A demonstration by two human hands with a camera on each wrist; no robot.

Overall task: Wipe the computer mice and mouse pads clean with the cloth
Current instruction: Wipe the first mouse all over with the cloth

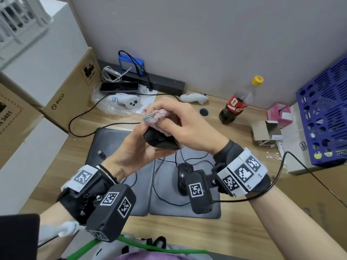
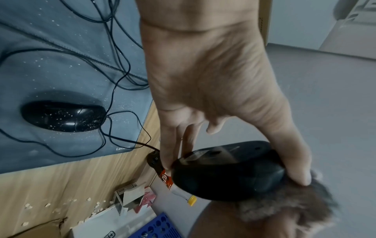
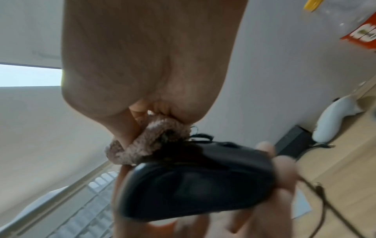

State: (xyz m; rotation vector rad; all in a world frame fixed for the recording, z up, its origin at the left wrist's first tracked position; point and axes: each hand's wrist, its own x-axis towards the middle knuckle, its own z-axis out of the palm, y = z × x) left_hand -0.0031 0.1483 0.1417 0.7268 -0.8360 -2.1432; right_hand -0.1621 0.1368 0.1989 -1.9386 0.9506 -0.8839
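Two hands meet: left hand [image 1: 135, 147] grips mouse [image 1: 159, 139], right hand [image 1: 180, 122] pinches cloth [image 1: 155, 117] atop it.

My pink fuzzy cloth [image 1: 157, 115] meets a glossy black mouse [image 1: 161, 139]. Grey, white-speckled mouse pad [image 1: 187, 207] below; yellow-capped cola bottle [image 1: 237, 104] nearby.

I read "PICO" on the side of a cardboard box [image 1: 62, 102] at my left, and "UN 3481" on a label higher on that box. The nearer box [image 1: 7, 117] shows "N 3481", cut off at the frame edge. The grey pad [image 2: 61, 67] under the second mouse carries "Lenovo" at its corner. The right wristband [image 1: 242, 173] is marked "R2" and "R3". The bottle [image 1: 237, 104] label is too blurred to read.
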